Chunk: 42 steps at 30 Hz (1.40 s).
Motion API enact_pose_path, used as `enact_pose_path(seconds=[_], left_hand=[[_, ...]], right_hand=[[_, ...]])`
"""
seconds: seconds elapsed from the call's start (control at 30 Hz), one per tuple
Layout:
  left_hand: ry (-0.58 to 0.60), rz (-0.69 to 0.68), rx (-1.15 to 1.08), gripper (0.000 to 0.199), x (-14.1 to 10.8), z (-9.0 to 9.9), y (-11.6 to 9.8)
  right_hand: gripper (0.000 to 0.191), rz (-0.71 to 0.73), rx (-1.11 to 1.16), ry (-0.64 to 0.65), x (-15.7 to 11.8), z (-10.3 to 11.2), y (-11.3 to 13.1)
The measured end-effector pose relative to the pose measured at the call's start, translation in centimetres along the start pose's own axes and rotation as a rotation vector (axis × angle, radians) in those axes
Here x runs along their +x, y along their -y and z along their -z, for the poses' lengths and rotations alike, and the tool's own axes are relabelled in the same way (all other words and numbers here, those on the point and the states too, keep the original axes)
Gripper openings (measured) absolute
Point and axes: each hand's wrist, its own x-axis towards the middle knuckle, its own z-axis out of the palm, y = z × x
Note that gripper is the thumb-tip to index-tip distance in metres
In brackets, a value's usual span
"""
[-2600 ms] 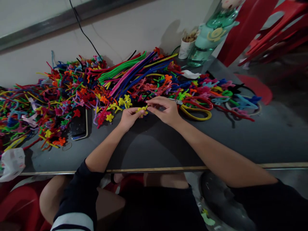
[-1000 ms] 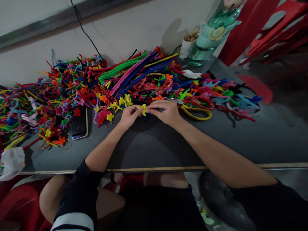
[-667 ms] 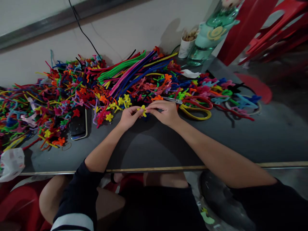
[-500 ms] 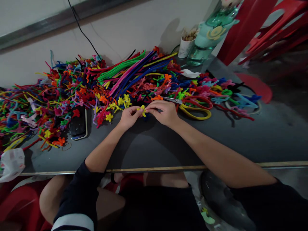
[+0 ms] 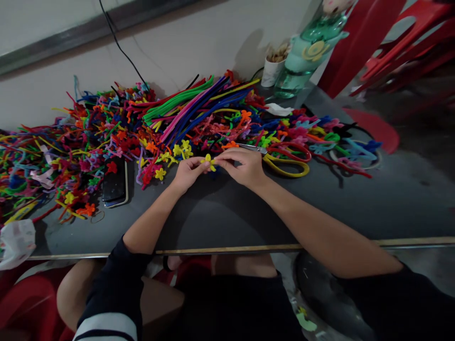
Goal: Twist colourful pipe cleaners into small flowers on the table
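Note:
Between my two hands is a small yellow pipe-cleaner flower [image 5: 208,161], held just above the dark table [image 5: 220,213]. My left hand [image 5: 190,173] pinches its left side between thumb and fingers. From the right, my right hand [image 5: 243,166] closes thumb and forefinger on the flower's right edge. Several yellow flowers [image 5: 183,149] lie just beyond my left hand. Scissors [image 5: 250,148] rest behind my right hand, close to an orange flower [image 5: 232,145].
A heap of colourful pipe cleaners [image 5: 92,128] spans the table's back and left. Two stacked phones [image 5: 115,184] lie left, a plastic bag [image 5: 17,239] at the front-left edge. A paper cup [image 5: 273,71] and green bottle [image 5: 300,61] stand back right; yellow loop [image 5: 287,172] beside my right hand.
The yellow flower has turned slightly between my fingers, its petals now at a different angle. Both hands keep their pinch, and the whole view has shifted a little.

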Motion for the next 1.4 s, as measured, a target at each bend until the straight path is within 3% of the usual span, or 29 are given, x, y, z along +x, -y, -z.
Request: enact_pose_path(seconds=[0.1, 0.17, 0.27, 1.13, 1.4], left_hand=[[0.023, 0.024, -0.101, 0.039, 0.1, 0.2, 0.3], [0.024, 0.066, -0.175, 0.039, 0.1, 0.1, 0.4], [0.019, 0.104, -0.234, 0.041, 0.1, -0.2, 0.4], [-0.216, -0.229, 0.207, 0.035, -0.7, -1.3, 0.5], [-0.261, -0.348, 0.371, 0.029, -1.4, -1.7, -0.8]], right_hand=[[0.014, -0.151, 0.108, 0.018, 0.1, 0.0, -0.7], [0.02, -0.256, 0.238, 0.139, 0.2, -0.2, -1.3], [0.024, -0.295, 0.376, 0.263, 0.1, -0.7, -2.0], [0.036, -0.397, 0.437, 0.146, -0.6, -1.5, -0.8], [0.033, -0.417, 0.458, 0.12, -0.7, -1.7, -0.7]])
